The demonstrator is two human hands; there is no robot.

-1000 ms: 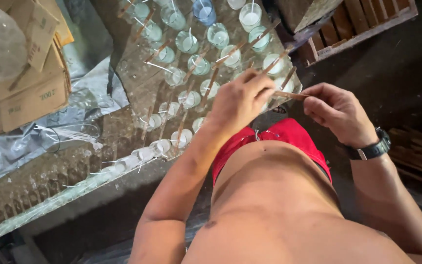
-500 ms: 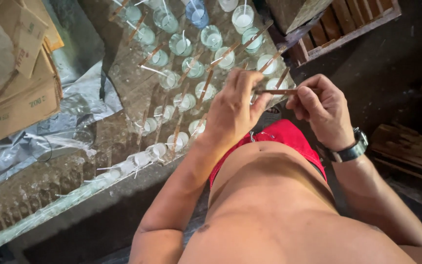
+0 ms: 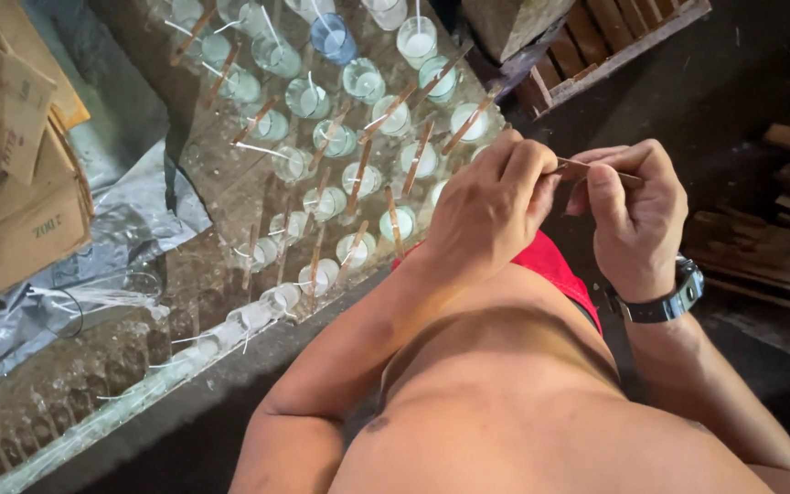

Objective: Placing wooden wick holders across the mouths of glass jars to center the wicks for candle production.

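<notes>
While both hands pinch it, thin brown wooden stick, left hand fingers and right hand fingers closed on its ends

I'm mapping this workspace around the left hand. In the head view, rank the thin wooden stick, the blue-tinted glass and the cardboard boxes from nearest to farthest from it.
From the left hand:
1. Thin wooden stick: pinched at its fingertips, shared with the right hand.
2. Blue-tinted glass: up and left, among the glasses on the table.
3. Cardboard boxes: far left edge.

Both hands have lifted the thin stick off the glasses.
</notes>
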